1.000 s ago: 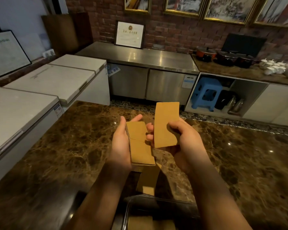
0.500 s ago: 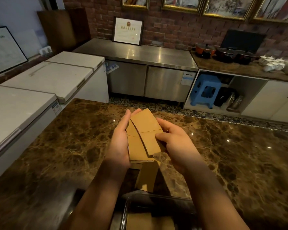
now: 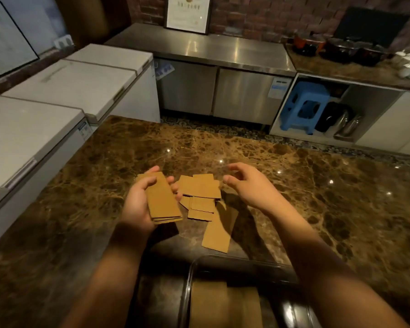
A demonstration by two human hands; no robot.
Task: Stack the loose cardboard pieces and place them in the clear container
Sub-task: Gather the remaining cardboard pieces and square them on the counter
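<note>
My left hand [image 3: 137,204] grips a small stack of brown cardboard pieces [image 3: 162,200] held flat above the marble counter. Just to its right, several loose cardboard pieces [image 3: 200,197] lie in an untidy pile on the counter, and one longer piece [image 3: 219,232] lies nearer to me. My right hand [image 3: 249,184] hovers over the right side of that pile, fingers curled apart and holding nothing. The clear container [image 3: 189,275] stands at the bottom edge of the view, with cardboard [image 3: 213,304] lying inside it.
The brown marble counter [image 3: 317,209] stretches left and right of the pile. White chest freezers [image 3: 45,110] stand along the left. A steel cabinet [image 3: 211,67] and a blue stool [image 3: 303,107] stand beyond a strip of patterned floor.
My right hand laid its single piece onto the stack in my left hand, then let go and moved right. Both hands dropped lower, and the loose pile on the counter came into view.
</note>
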